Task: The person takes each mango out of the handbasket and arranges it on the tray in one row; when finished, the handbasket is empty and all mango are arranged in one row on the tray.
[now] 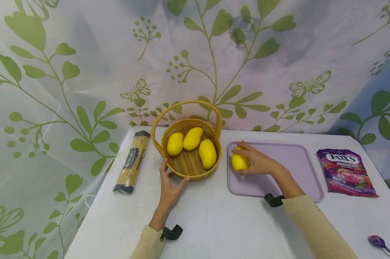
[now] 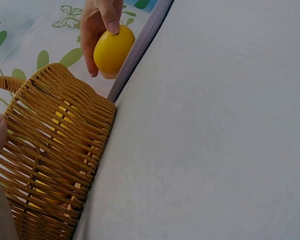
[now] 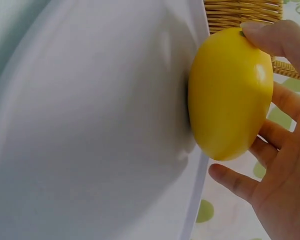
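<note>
My right hand grips a yellow mango between thumb and fingers at the left end of a pale purple tray. In the right wrist view the mango is close against the tray; whether it touches is unclear. My left hand holds the front left side of a wicker basket, thumb and fingers spread along its wall. Inside the basket lie three yellow mangoes, one at left, one at the back and one at right. The basket's handle stands up.
A spaghetti pack lies left of the basket. Right of the tray is a purple Fox's candy bag, and a wrapped lollipop lies near the front right. A leaf-patterned curtain hangs behind the white table.
</note>
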Demonstrator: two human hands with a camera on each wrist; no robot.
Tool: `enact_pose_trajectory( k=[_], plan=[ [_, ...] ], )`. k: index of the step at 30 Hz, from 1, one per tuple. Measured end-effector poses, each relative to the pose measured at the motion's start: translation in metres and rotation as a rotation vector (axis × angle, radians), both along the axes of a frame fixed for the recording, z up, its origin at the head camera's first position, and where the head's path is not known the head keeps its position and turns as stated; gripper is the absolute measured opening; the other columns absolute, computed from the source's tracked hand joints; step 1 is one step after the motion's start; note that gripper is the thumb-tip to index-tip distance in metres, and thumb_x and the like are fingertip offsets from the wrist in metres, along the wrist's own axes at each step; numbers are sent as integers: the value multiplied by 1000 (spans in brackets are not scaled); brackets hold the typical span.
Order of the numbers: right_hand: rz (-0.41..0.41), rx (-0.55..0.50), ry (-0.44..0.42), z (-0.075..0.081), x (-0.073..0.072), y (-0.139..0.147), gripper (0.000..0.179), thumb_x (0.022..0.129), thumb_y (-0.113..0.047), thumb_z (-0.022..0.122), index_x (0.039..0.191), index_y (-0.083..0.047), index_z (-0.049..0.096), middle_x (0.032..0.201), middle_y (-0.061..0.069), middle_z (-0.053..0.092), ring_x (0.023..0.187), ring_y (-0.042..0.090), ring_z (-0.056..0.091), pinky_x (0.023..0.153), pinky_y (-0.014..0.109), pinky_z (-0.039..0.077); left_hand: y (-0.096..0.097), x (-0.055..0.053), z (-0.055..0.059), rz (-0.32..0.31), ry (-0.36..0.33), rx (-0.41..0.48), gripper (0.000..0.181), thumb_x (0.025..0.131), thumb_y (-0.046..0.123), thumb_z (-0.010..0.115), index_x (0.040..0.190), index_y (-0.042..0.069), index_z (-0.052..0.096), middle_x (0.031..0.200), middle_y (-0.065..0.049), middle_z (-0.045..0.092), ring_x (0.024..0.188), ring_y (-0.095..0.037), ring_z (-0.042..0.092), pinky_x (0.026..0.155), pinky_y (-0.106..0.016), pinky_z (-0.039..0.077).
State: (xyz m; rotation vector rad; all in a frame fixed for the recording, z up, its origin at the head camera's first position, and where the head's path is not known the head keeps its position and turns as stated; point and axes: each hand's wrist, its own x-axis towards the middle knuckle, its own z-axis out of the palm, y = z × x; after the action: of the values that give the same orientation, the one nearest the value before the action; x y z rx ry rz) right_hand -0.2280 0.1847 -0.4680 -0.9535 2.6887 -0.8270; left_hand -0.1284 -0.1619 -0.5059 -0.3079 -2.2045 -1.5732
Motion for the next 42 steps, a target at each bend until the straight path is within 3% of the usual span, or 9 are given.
enact_pose_trajectory(
  k=[5, 13, 18, 23, 28, 32, 37, 42],
  plan=[
    [-8, 17, 28, 8, 3, -2, 74, 76, -27, 81, 141, -7, 52, 157, 23, 27, 147, 48, 13, 110, 68, 25, -1, 0, 1, -2, -13, 1, 96, 80, 1, 77, 150, -9, 12, 154, -32, 18, 139, -51, 25, 96, -62, 36],
    [-11, -22, 106, 41, 15, -13, 77, 78, -39, 81, 145, -22, 47, 160, 15, 24, 146, 44, 20, 105, 67, 35, -2, 0, 2, -1, 7, 5, 96, 79, 0, 78, 149, -12, 13, 153, -35, 18, 137, -55, 25, 94, -65, 35],
    [-10, -46, 95, 56, 25, -35, 78, 79, -41, 80, 147, -24, 44, 161, 13, 23, 144, 42, 27, 105, 64, 37, -3, -1, 1, -2, 5, 8, 97, 79, 0, 77, 149, -11, 12, 154, -34, 18, 137, -54, 24, 95, -66, 35],
    [49, -75, 126, 61, 26, -64, 79, 81, -41, 78, 148, -21, 42, 159, 16, 25, 139, 43, 37, 103, 61, 42, -4, 0, -1, -2, -3, 17, 97, 79, 1, 78, 150, -10, 12, 154, -34, 17, 138, -53, 23, 96, -67, 35],
    [65, -49, 96, 58, 17, -97, 84, 80, -49, 77, 150, -20, 40, 159, 15, 25, 141, 40, 36, 106, 56, 41, -3, 0, -1, -2, 2, 11, 96, 80, 1, 77, 150, -10, 12, 154, -34, 18, 138, -53, 24, 96, -66, 36],
    [45, 19, 70, 46, 6, -117, 87, 78, -56, 77, 149, -21, 41, 159, 15, 27, 140, 39, 37, 107, 57, 40, -1, 1, 0, -9, -1, 1, 95, 81, 0, 76, 150, -11, 11, 155, -31, 17, 139, -52, 25, 96, -65, 37],
    [23, 71, 91, 28, -6, -134, 89, 75, -59, 77, 148, -22, 44, 157, 17, 30, 140, 41, 36, 108, 61, 37, -2, 0, -1, -7, -11, 0, 95, 81, 1, 76, 150, -9, 12, 156, -29, 18, 139, -51, 26, 97, -62, 38],
    [-8, 94, 61, 19, -11, -142, 87, 75, -57, 78, 147, -21, 45, 157, 19, 29, 143, 42, 31, 105, 61, 40, -3, -1, -2, -5, -8, 7, 95, 81, 3, 77, 151, -8, 12, 156, -30, 18, 139, -51, 26, 96, -64, 38]
  ],
)
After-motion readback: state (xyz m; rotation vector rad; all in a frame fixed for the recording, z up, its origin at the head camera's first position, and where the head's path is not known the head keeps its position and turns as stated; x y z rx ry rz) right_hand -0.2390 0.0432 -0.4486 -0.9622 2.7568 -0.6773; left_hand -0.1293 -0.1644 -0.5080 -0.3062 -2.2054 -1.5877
